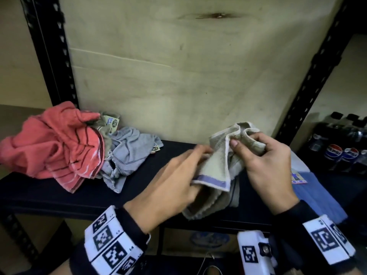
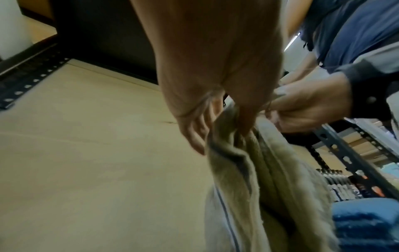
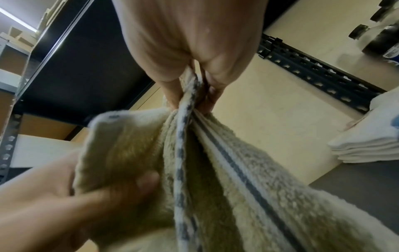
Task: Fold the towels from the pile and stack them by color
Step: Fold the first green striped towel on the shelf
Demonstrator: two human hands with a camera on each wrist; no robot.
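Black metal shelf posts stood on both sides of a pale board wall, and a dark shelf ran across below it. Bottles with the word PEPSI on them stood far off to the right of the right hand. A small tag in the pile read "Face Towel" and "ENE".

Both hands held a beige towel up over the shelf. It was fuzzy, with a white edge and a blue-gray stripe near the end. It hung in loose folds. The right hand had its fingers and thumb curled tight on the top edge, pinching it. The left hand was blurry, and its fingers and thumb gripped the towel lower down on its left side.

Well to the left of the left hand lay the pile: a pink towel with dark stripes, all crumpled, and a gray towel just beside it. Under the right wrist lay a folded blue towel. In the right wrist view, a neat stack of white towels sat on the shelf off to the right.
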